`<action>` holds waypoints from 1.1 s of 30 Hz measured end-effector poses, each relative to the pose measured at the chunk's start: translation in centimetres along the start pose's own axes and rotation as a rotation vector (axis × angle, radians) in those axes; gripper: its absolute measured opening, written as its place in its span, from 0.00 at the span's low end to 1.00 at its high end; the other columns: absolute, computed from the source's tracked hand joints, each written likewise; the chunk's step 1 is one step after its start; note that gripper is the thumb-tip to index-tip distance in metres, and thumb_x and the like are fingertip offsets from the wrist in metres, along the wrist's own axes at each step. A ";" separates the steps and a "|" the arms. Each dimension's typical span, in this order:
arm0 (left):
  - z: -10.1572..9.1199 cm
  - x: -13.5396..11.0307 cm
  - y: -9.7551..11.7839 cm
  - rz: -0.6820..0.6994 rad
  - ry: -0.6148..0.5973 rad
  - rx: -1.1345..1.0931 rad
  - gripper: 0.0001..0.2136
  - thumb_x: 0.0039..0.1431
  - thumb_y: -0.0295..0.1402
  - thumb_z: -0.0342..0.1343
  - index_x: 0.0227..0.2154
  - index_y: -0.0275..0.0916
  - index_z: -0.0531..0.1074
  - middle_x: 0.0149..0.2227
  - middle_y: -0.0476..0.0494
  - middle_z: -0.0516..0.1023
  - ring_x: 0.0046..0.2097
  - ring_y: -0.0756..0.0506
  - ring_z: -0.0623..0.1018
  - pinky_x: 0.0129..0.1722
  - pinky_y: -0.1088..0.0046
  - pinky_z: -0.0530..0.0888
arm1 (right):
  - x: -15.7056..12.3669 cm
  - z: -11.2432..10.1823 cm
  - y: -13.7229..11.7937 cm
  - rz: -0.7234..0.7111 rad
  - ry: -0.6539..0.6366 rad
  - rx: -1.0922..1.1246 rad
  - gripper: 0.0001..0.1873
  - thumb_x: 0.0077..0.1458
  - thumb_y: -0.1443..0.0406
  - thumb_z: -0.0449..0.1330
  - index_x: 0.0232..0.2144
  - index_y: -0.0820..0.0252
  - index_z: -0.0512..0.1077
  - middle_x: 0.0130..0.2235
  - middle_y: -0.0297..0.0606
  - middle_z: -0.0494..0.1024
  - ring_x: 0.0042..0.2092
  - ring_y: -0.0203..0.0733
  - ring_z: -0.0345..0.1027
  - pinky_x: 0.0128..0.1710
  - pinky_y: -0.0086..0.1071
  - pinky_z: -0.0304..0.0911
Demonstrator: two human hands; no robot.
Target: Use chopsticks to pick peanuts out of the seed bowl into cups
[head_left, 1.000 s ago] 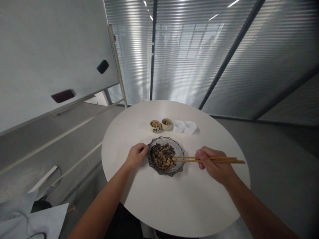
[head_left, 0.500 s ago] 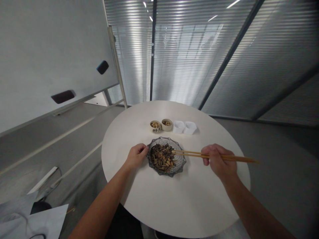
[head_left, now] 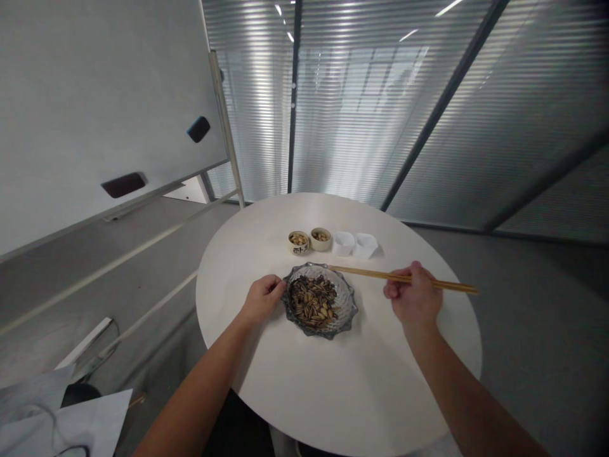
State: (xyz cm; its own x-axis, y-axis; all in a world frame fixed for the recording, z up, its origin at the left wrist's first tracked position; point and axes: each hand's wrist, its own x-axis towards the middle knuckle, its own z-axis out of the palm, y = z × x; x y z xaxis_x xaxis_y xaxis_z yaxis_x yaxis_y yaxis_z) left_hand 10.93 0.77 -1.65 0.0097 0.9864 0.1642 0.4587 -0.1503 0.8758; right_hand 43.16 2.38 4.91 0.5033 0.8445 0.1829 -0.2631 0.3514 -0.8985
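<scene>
My left hand (head_left: 261, 300) is curled against the left rim of a scalloped glass dish (head_left: 346, 313), with its fingertips on the rim. The dish holds a heap of striped sunflower seeds (head_left: 311, 300) with some paler shells among them. My right hand (head_left: 413, 295) is shut on a pair of wooden chopsticks (head_left: 394, 276), held level above the table. Their tips end just beyond the far right rim of the dish and touch nothing I can see.
Beyond the dish stand two small bowls of nuts (head_left: 298, 242) and two white paper cups (head_left: 354, 244) on the round white table (head_left: 252, 352). A whiteboard on a stand (head_left: 109, 95) rises at left. Papers (head_left: 61, 412) lie at lower left.
My right hand has moved up and away from the dish, lifting the chopstick tips from over the seeds to beyond the far rim. My left hand has stayed on the dish.
</scene>
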 end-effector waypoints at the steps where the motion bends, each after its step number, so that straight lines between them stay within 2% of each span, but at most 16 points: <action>1: 0.0 0.0 0.0 -0.001 -0.002 -0.003 0.17 0.62 0.45 0.52 0.26 0.39 0.73 0.25 0.50 0.71 0.30 0.49 0.69 0.30 0.74 0.65 | 0.4 0.3 0.1 0.002 0.029 0.016 0.22 0.55 0.53 0.65 0.18 0.58 0.66 0.15 0.30 0.69 0.12 0.33 0.59 0.08 0.27 0.53; 5: 0.0 0.0 0.0 -0.015 0.002 -0.004 0.16 0.61 0.45 0.53 0.25 0.39 0.73 0.24 0.50 0.70 0.30 0.49 0.69 0.29 0.74 0.64 | 3.0 2.4 0.8 -0.036 0.113 0.036 0.22 0.56 0.52 0.62 0.18 0.56 0.63 0.13 0.27 0.65 0.11 0.33 0.57 0.07 0.25 0.52; 10: -0.2 0.0 0.3 -0.009 -0.008 -0.001 0.16 0.62 0.45 0.52 0.25 0.39 0.73 0.24 0.50 0.71 0.29 0.49 0.69 0.29 0.74 0.64 | 5.8 5.8 2.0 -0.143 0.095 -0.054 0.22 0.60 0.49 0.57 0.21 0.54 0.62 0.14 0.26 0.65 0.11 0.33 0.59 0.08 0.25 0.56; 13: -0.2 -0.1 0.3 -0.006 -0.009 0.004 0.16 0.62 0.44 0.53 0.25 0.39 0.72 0.24 0.50 0.71 0.29 0.49 0.69 0.30 0.74 0.64 | 6.4 7.3 3.1 -0.175 0.066 -0.136 0.21 0.61 0.50 0.57 0.22 0.56 0.64 0.16 0.27 0.68 0.12 0.32 0.61 0.09 0.24 0.57; 17: -0.2 0.0 0.1 -0.015 -0.014 -0.009 0.15 0.62 0.44 0.53 0.26 0.39 0.72 0.24 0.51 0.70 0.29 0.49 0.68 0.29 0.75 0.63 | 6.2 7.9 4.3 -0.159 -0.014 -0.275 0.20 0.60 0.51 0.59 0.25 0.59 0.70 0.18 0.28 0.71 0.13 0.32 0.64 0.11 0.24 0.62; 21: -0.1 0.0 0.0 -0.015 -0.018 -0.021 0.15 0.62 0.44 0.52 0.26 0.39 0.73 0.25 0.50 0.70 0.29 0.49 0.68 0.29 0.75 0.63 | 5.7 7.6 4.3 -0.167 -0.103 -0.319 0.19 0.59 0.50 0.61 0.27 0.60 0.72 0.19 0.28 0.73 0.15 0.32 0.66 0.14 0.25 0.67; 25: -0.2 0.0 0.2 -0.015 -0.016 -0.010 0.16 0.62 0.44 0.52 0.26 0.39 0.73 0.25 0.50 0.70 0.29 0.49 0.68 0.29 0.75 0.63 | 4.6 6.3 2.5 -0.163 -0.161 -0.238 0.18 0.58 0.51 0.63 0.28 0.60 0.72 0.20 0.30 0.75 0.17 0.34 0.69 0.17 0.27 0.69; 28: -0.3 0.0 0.4 -0.016 -0.018 0.005 0.16 0.62 0.44 0.52 0.25 0.39 0.72 0.24 0.50 0.70 0.29 0.49 0.68 0.29 0.74 0.63 | 3.0 4.3 0.4 -0.141 -0.218 -0.218 0.16 0.57 0.52 0.64 0.28 0.59 0.73 0.20 0.31 0.76 0.18 0.36 0.70 0.19 0.29 0.71; 33: -0.2 -0.1 0.3 -0.026 -0.014 0.002 0.16 0.62 0.44 0.52 0.25 0.38 0.72 0.24 0.50 0.69 0.30 0.49 0.68 0.30 0.75 0.63 | -1.2 -0.1 -3.0 -0.044 -0.451 -0.381 0.20 0.59 0.49 0.64 0.28 0.59 0.76 0.19 0.36 0.76 0.20 0.39 0.72 0.21 0.30 0.69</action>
State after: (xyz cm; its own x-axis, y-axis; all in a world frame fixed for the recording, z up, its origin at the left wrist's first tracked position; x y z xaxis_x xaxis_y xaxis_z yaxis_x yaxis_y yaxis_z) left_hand 10.94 0.66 -1.30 0.0105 0.9908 0.1349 0.4607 -0.1245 0.8788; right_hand 43.45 0.24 7.35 0.0851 0.9501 0.3002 0.1066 0.2909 -0.9508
